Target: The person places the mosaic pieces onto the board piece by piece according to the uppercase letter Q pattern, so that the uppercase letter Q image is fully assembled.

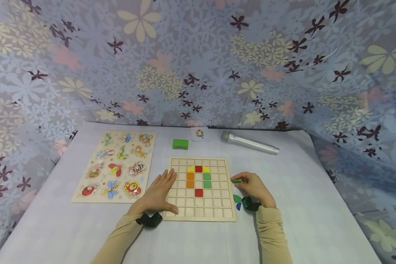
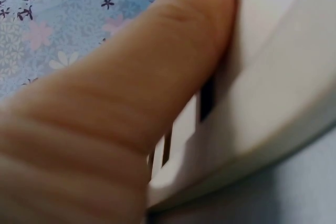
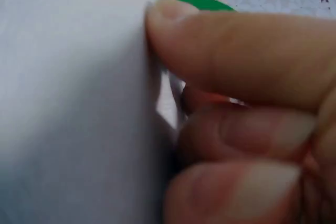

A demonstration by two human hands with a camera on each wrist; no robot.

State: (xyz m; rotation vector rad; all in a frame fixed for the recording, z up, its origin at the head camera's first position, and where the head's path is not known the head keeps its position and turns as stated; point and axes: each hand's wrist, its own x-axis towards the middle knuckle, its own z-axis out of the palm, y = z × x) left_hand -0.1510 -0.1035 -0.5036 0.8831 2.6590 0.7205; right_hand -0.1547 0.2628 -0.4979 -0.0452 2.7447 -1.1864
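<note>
A wooden grid board (image 1: 217, 212) lies on the table in the head view. Red, yellow, orange and green pieces form a ring in its cells, with the lower red piece (image 1: 198, 193) at the bottom. My left hand (image 1: 156, 193) rests spread on the board's left edge; in the left wrist view its thumb (image 2: 142, 72) lies over the rim. Just off the board's right edge, my right hand (image 1: 255, 187) pinches a green piece with a curved edge (image 3: 202, 2) between thumb and fingers. Beside that hand lie another green piece (image 1: 237, 198) and a blue piece (image 1: 238, 206).
A bug picture puzzle board (image 1: 99, 161) lies at the left. Behind the grid are a green block (image 1: 180, 144) with an arched notch, a small card (image 1: 194, 138) showing a coloured ring, and a silver microphone-like tube (image 1: 250, 142). A flowered cloth (image 1: 198, 66) hangs at the back.
</note>
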